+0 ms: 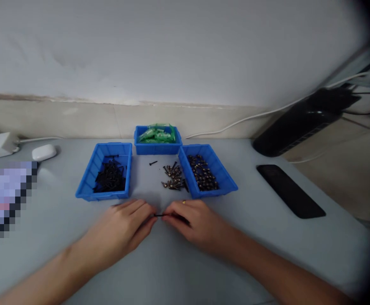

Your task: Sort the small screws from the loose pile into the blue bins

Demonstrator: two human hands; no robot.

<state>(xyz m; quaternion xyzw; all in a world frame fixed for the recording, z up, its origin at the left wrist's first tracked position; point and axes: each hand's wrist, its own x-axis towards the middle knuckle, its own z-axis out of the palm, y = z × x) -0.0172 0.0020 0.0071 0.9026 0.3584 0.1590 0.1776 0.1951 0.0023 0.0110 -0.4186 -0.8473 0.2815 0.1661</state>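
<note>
The left hand point(132, 222) and the right hand point(193, 222) are pinched closed on the two ends of one thin, dark, straight piece point(159, 215) between them. Just past it, a heap of shiny brown metal screws point(172, 181) sits on the smooth grey table point(172, 271). Beside the heap, a blue plastic box on the right point(222, 180) holds more like them. A blue plastic box on the left point(104, 196) holds thin black screws point(110, 178). Farther back, a smaller blue box point(158, 149) holds shiny green plastic bags point(159, 134).

No readable text, labels, brands, numbers or signs — not anywhere in view.
</note>
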